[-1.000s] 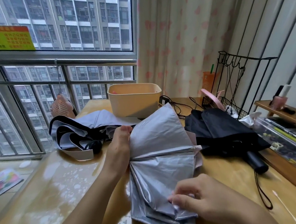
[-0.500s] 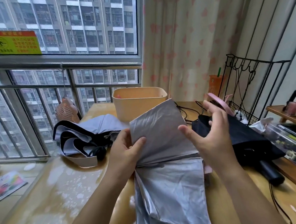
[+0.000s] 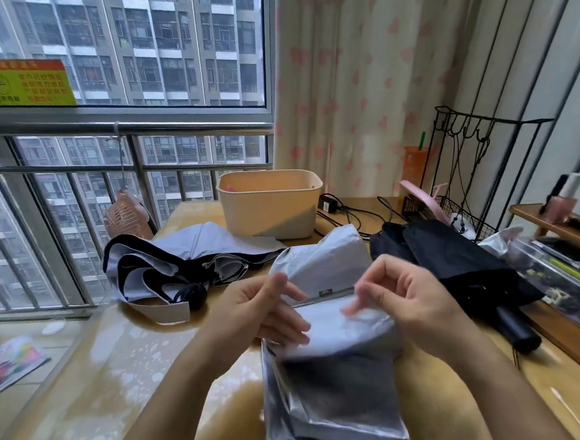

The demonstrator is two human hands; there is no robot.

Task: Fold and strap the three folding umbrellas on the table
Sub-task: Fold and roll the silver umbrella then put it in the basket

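A silver folding umbrella point(image 3: 331, 388) lies in front of me on the table, its canopy loose in flat pleats. My left hand point(image 3: 264, 311) holds its left side near the middle, thumb up and fingers over the fabric. My right hand point(image 3: 407, 301) pinches a fold on the right side with curled fingers; the fingertips are blurred. A lavender and black umbrella point(image 3: 188, 258) lies unfolded at the back left. On the right lies a black umbrella point(image 3: 457, 270), its handle point(image 3: 516, 331) pointing towards me.
A beige bin point(image 3: 270, 207) stands at the back of the table point(image 3: 121, 386), with cables point(image 3: 346, 212) beside it. A black wire rack point(image 3: 469, 207), a wooden shelf point(image 3: 564, 231) and a clear box point(image 3: 567, 279) line the right edge. A window railing runs along the left.
My right hand rose from the lower pleats, then came down to the umbrella's middle fold beside my left hand. The upper canopy flap has dropped lower.
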